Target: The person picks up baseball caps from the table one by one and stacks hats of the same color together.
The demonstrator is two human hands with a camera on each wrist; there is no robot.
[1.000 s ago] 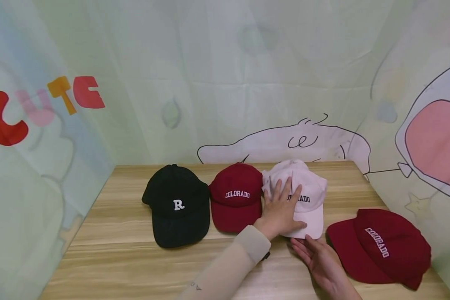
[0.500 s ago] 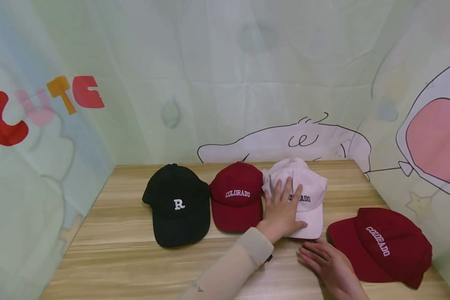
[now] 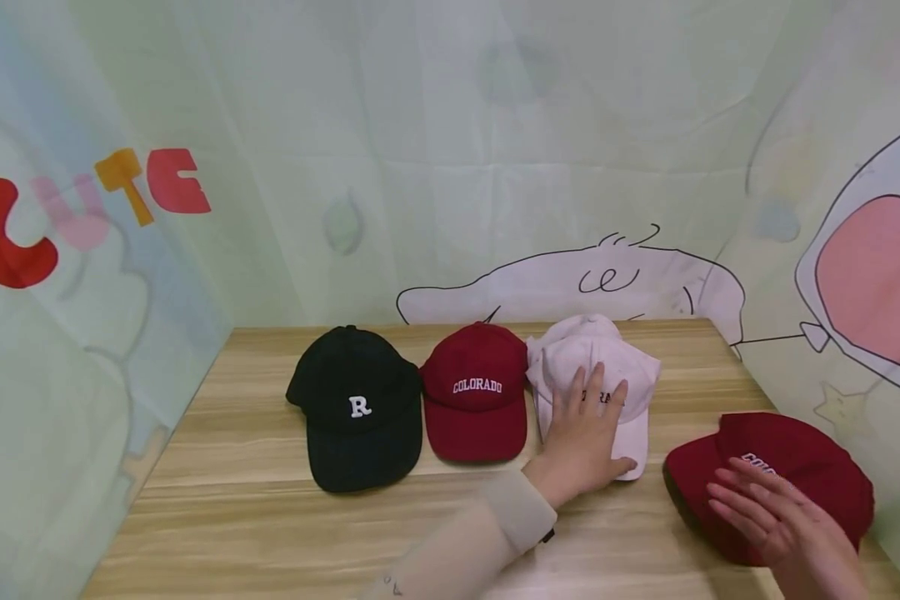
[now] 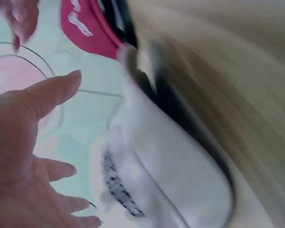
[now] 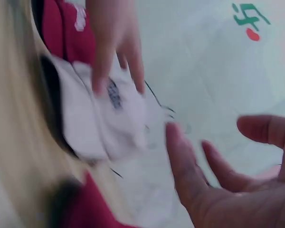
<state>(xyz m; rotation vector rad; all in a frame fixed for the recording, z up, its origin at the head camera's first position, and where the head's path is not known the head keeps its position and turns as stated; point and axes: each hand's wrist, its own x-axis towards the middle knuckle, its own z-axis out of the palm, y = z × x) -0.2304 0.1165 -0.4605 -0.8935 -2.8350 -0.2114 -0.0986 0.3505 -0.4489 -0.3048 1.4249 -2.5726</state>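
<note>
My left hand (image 3: 585, 442) is spread over the front of a white baseball cap (image 3: 633, 367), covering part of its dark lettering. In the left wrist view, that hand's fingers look straight and stand off from the white cap (image 4: 156, 156). My right hand (image 3: 787, 525), fingers extended and holding nothing, is in front of a dark red baseball cap (image 3: 817, 454) at the right and hides part of its lettering. The right wrist view has this hand (image 5: 237, 185) apart from the red cap (image 5: 92, 204), which is blurred at the bottom.
Left of the white cap, a second dark red COLORADO cap (image 3: 476, 429) and a black cap (image 3: 360, 367) with a white R stand in a row on the wooden table (image 3: 217, 467). A printed cloth backdrop (image 3: 450, 167) surrounds the table.
My right hand has moved right, from the white cap's brim to over the right-hand red cap. My left hand has slid slightly right and down on the white cap.
</note>
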